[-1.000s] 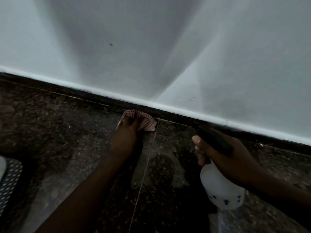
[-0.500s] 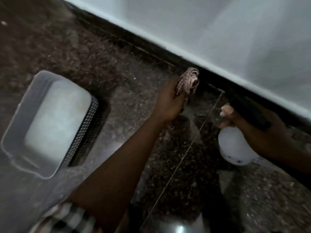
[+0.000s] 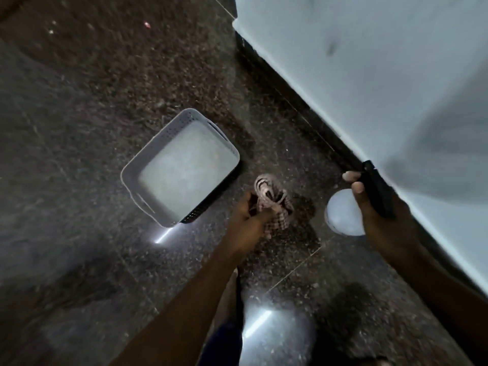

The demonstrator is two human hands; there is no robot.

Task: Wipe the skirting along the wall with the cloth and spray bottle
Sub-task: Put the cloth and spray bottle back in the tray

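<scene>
1. While the left hand (image 3: 248, 215) bunches the pink-and-white checked cloth (image 3: 274, 204) in a closed fist, clear of the wall and above the floor, the wiping looks paused, likely between stretches of skirting.
2. The right hand (image 3: 380, 215) is wrapped around the neck of the white, round-bodied plastic spray bottle (image 3: 343, 215), fingers (image 3: 357, 190) curled by its black trigger head, close beside the wall.
3. The dark skirting strip (image 3: 298, 107) runs along the foot of the pale painted wall (image 3: 369, 62), out to a corner at the top of the view.
4. Next, I judge, the nozzle must point at an unwiped stretch, then the cloth must press flat against it.
5. The dark speckled polished stone floor (image 3: 105, 101) glints with reflections; a grey perforated rectangular plastic basket (image 3: 148, 165), rounded at its corners, sits just left of the cloth.
</scene>
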